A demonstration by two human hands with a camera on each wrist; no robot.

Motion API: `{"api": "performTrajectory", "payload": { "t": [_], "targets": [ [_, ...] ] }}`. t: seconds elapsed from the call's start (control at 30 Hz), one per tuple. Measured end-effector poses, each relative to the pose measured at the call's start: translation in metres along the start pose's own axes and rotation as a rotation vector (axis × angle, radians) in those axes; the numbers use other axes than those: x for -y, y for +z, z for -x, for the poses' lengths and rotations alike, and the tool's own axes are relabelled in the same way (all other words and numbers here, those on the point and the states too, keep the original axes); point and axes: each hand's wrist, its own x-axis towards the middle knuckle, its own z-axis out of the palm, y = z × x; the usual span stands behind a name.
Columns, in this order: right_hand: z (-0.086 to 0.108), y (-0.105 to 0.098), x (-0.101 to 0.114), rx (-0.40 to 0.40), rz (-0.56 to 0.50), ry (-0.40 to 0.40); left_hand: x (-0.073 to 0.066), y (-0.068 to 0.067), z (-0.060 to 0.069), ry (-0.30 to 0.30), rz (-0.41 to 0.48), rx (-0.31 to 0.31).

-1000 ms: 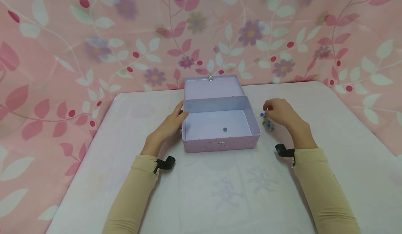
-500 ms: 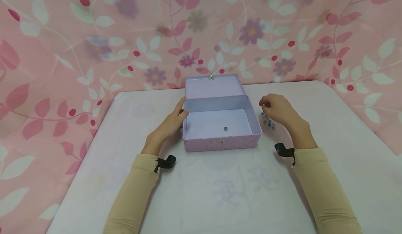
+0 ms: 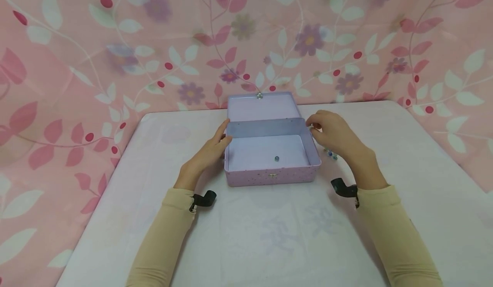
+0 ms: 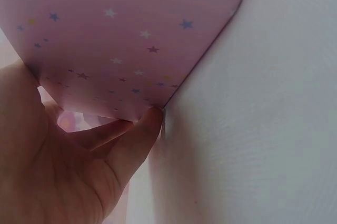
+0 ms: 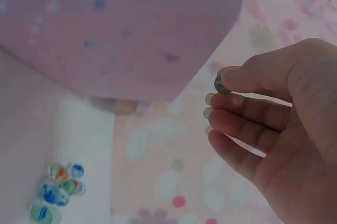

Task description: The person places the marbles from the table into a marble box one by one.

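Observation:
A lilac tin box [image 3: 272, 178] dotted with small stars stands with its lid [image 3: 263, 108] raised at the back. One marble [image 3: 277, 159] lies inside, near the front wall. My left hand [image 3: 208, 155] holds the box by its left side, thumb at the rim, other fingers along the outer wall. Just beyond the right wall, my right hand [image 3: 337, 135] pinches a dark marble [image 5: 221, 84] between thumb and index finger; its other fingers are loosely bent. On the table right of the box, several clear marbles with coloured swirls [image 5: 51, 193] lie grouped, partly behind the right hand in the head view.
A white cloth covers the table [image 3: 246, 235]. Close behind the lid hangs a pink floral curtain [image 3: 154, 43], which also runs along both sides. Each wrist carries a small black camera [image 3: 206, 198].
My right hand has lifted a marble from the group and moved left and back to the box's right rim. The left hand stays at the box.

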Motion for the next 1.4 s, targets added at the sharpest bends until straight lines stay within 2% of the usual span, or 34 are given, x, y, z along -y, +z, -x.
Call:
{"api": "performTrajectory", "payload": {
  "t": [0.37,0.7,1.03,1.4],
  "targets": [
    [0.001,0.012,0.030,0.087,-0.046,-0.077,-0.002,0.001,0.002,-0.009,0.012,0.004],
    [-0.001,0.038,0.035,0.174,-0.001,-0.135,-0.001,0.003,0.003,-0.002,0.028,0.006],
    [0.000,0.051,0.038,0.240,0.029,-0.138,-0.002,0.003,0.002,0.011,0.027,0.009],
    [-0.003,0.053,0.043,0.330,0.035,-0.081,-0.001,0.002,0.002,0.016,0.037,-0.002]
  ]
}}
